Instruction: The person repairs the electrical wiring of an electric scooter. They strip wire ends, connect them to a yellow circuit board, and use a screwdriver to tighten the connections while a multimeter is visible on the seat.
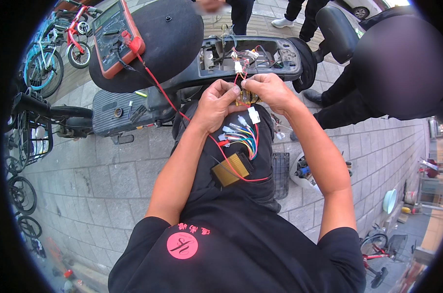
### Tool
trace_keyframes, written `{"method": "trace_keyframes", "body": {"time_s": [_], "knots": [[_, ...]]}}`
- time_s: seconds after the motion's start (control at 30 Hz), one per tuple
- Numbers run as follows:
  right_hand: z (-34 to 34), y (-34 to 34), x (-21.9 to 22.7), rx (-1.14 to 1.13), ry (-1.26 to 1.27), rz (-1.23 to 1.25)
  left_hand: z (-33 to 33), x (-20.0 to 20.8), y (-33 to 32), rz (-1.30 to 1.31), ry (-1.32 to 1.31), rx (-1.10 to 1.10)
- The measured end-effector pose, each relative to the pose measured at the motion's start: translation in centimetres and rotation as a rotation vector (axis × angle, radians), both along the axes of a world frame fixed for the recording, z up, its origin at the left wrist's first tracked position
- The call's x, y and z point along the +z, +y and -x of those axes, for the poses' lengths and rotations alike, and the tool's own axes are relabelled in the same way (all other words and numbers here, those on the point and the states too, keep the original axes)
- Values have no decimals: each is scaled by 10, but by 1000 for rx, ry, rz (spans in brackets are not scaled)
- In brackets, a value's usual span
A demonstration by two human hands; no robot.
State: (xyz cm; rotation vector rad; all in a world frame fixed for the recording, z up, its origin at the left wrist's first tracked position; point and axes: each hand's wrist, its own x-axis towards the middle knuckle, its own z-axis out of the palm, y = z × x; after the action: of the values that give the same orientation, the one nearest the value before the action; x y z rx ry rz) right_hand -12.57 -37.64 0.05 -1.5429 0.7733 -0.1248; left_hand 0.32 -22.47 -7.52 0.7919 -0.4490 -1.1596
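Above my lap, my left hand (pixel 215 104) and my right hand (pixel 270 92) meet at the edge of an electric scooter's open compartment (pixel 291 52). Each has fingertips closed on thin red wires (pixel 237 78), which run down from a white connector (pixel 238 67). Just below the fingers is a yellowish part (pixel 243 97) that I cannot make out. On my lap lies a gold, finned controller box (pixel 231 169). Its bundle of coloured wires (pixel 252 146) ends in several pale plugs, with a larger white plug (pixel 253 115) close under my right hand.
An orange multimeter (pixel 116 34) rests on the black seat (pixel 175 36), its red lead (pixel 167 97) crossing my left forearm area. Small items, including a tape roll (pixel 118 113), lie on the footboard (pixel 104 122). A person (pixel 348 93) crouches at right, near a white tub (pixel 299 178) of tools.
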Motion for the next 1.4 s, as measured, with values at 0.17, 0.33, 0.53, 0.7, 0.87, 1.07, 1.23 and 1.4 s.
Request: {"method": "trace_keyframes", "body": {"time_s": [0.17,0.33,0.53,0.7,0.87,1.07,1.23,1.4], "knots": [[0,3,0,-33,-19,6,1,3,-1,-3,-15,5],[1,4,3,-36,-20,10,-1,0,-1,-4,5,4],[1,-3,1,7,34,91,-7,-2,0,4,92,-48],[-4,-5,8,34,106,55,-11,-3,1,59,202,-120],[-6,4,17,-12,92,38,-13,-1,3,57,274,-147],[-4,6,12,-51,21,-33,-16,-4,2,73,305,-186],[-2,14,5,-71,-58,78,-18,-2,2,56,282,-202],[0,14,4,-23,-80,450,-18,4,2,37,276,-206]]}}
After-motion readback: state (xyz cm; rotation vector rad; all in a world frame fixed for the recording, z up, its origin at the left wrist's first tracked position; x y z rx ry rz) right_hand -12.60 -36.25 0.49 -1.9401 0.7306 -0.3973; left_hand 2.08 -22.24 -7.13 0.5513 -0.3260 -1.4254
